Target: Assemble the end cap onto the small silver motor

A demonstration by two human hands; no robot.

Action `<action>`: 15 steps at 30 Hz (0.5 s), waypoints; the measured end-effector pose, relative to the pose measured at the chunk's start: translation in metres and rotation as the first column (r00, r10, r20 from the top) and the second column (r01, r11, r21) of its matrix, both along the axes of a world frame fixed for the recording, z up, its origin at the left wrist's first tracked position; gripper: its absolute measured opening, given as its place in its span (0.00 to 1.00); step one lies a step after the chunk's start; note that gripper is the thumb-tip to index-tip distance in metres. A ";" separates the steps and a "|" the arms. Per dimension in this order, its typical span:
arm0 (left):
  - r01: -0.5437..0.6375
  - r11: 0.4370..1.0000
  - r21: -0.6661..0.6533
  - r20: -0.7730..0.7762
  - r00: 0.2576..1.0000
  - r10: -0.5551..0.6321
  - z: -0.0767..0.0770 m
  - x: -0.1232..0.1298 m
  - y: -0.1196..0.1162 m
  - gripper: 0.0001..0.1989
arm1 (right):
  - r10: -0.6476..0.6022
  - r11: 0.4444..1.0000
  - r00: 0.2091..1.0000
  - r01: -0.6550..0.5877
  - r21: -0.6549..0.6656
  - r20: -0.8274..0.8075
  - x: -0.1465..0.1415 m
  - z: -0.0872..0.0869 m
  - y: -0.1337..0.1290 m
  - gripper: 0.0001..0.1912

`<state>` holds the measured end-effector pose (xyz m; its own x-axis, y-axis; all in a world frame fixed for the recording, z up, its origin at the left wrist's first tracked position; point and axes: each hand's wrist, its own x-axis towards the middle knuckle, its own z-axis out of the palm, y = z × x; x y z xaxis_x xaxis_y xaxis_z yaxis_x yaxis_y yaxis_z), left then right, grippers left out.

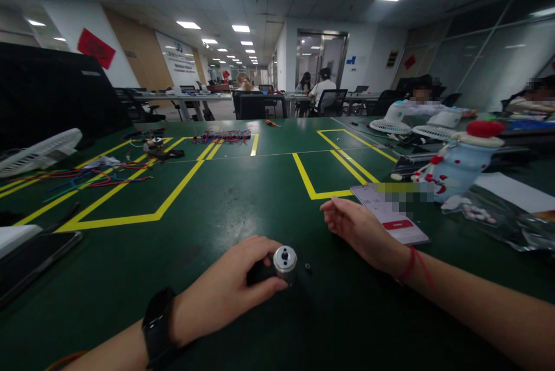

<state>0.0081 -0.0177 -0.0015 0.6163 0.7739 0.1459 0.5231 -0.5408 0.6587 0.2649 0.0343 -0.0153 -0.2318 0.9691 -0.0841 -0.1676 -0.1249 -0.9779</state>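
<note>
My left hand [236,278], with a black band at the wrist, has its thumb and fingers round the left side of a silver metal cylinder [285,264]. The cylinder stands upright on the green table [208,215], its top face showing a dark centre and small holes. Just to its right lies a tiny dark metal piece [307,266]. My right hand [358,229] rests at the right, fingers curled loosely with gaps hard to make out, beside a phone [394,215] with a lit screen. Whether anything is inside those fingers is hidden.
Loose coloured wires [99,174] lie at the left, near a dark device [39,261]. A wire bundle [223,137] and a screwdriver [272,123] are farther back. At right stand a blue cup [463,166] and white fans [390,119]. People sit beyond.
</note>
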 end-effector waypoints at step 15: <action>-0.008 1.000 0.016 -0.012 1.000 0.008 -0.001 0.001 0.001 0.11 | 0.089 0.689 0.665 -0.579 0.437 0.741 -0.014 0.015 -0.028 0.05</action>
<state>0.0093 -0.0163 -0.0028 0.6119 0.7765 0.1506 0.5351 -0.5467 0.6440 0.2510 0.0065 0.0002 -0.6753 0.7074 0.2088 0.4221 0.6028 -0.6770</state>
